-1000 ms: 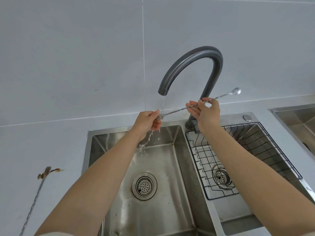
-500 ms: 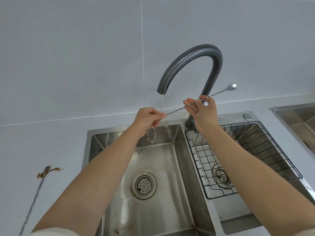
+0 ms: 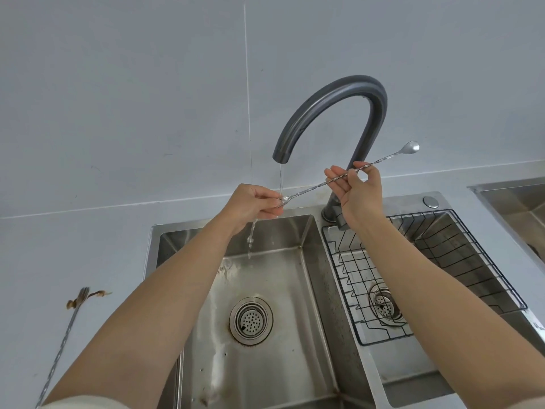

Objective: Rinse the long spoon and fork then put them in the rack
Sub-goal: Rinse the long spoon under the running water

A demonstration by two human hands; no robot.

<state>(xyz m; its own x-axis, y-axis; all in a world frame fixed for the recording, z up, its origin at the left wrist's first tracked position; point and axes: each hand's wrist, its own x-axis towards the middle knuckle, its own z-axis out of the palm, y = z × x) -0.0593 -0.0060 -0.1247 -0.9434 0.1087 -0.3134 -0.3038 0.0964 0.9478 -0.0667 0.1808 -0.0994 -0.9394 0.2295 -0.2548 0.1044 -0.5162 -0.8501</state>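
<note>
A long twisted-handle metal spoon (image 3: 389, 156) is held level under the grey gooseneck tap (image 3: 333, 113), from which a thin stream of water falls. My right hand (image 3: 358, 193) pinches the middle of its stem. My left hand (image 3: 253, 203) closes its fingers round the spoon's left end, right under the stream, and water runs off it into the left basin (image 3: 295, 364). The spoon's small round end sticks out past the tap on the right. The long fork (image 3: 63, 343), with brown scraps on its tines, lies on the counter at the left. The black wire rack (image 3: 460, 278) sits in the right basin.
A steel double sink fills the middle, with a drain strainer (image 3: 251, 320) in the left basin and another under the rack. A second sink's edge (image 3: 513, 202) shows at the far right. Pale tiled wall stands behind.
Both hands and the spoon have stayed under the tap with only small shifts. My left hand's fingers have slid along the spoon's wet end, and the runoff now streams below that hand.
</note>
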